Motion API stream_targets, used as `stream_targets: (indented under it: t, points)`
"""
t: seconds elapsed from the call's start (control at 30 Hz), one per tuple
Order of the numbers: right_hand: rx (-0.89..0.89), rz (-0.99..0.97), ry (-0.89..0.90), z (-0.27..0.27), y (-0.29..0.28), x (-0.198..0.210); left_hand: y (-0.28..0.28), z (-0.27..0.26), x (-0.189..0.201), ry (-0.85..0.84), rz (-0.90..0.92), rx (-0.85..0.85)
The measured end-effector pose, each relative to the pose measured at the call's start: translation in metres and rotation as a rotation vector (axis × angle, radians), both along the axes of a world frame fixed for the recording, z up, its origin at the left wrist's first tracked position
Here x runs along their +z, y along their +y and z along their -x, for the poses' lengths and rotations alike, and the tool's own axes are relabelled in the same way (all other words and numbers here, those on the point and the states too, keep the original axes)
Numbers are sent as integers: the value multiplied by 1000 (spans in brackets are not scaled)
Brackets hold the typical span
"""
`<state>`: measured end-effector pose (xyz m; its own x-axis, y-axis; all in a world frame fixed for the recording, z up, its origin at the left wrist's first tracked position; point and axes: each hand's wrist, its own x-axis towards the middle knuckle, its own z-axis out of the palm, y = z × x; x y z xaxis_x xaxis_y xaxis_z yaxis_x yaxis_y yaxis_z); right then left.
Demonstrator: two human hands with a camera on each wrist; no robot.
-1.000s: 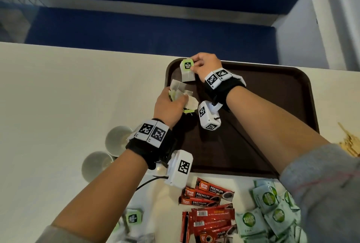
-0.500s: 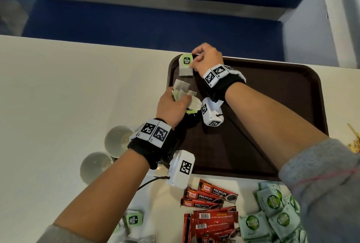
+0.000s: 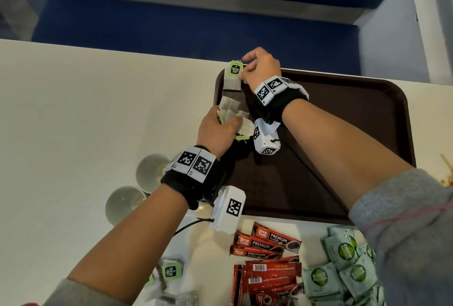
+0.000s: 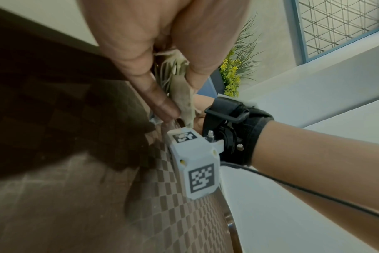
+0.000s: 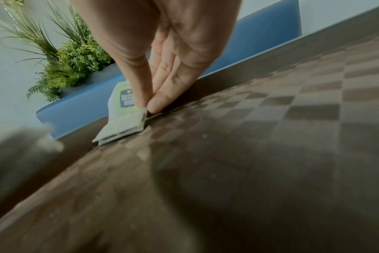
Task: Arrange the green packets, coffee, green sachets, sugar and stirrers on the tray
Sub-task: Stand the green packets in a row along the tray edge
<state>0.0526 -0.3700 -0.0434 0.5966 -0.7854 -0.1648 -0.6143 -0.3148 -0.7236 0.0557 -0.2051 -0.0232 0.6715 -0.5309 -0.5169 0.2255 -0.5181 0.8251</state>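
Pinching one tea bag [image 3: 232, 76] at tray's [image 3: 367, 99] far-left corner w/ right hand [image 3: 261, 67]; left hand [image 3: 217, 130] clutches a bunch of tea bags [image 3: 232, 114] over tray's left edge. Coffee sticks [image 3: 266, 244] & green packets [image 3: 343, 264] on table [image 3: 85, 109].

Tray [image 3: 343, 114] dark brown, checker-textured. Tea bag [image 3: 233, 76] pale grey, lime-green tag. Coffee sticks [image 3: 267, 244] red. Sachets [image 3: 343, 251] pale green. Table [image 3: 98, 109] cream.
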Motion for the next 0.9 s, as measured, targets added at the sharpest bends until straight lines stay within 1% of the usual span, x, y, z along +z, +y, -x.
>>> stream_targets:
  t: [0.47, 0.77, 0.83, 0.9]
  points:
    - [-3, 8, 34, 2, 1, 3, 2, 0, 7, -11, 15, -13]
    - [3, -1, 8, 10, 1, 8, 3, -4, 0, -18, 4, -10]
    - [33, -59, -16, 13, 5, 12, 3, -5, 1, -31, 14, -16]
    - [147, -203, -11, 19, 11, 20, 4, -5, 2, -47, 40, -16]
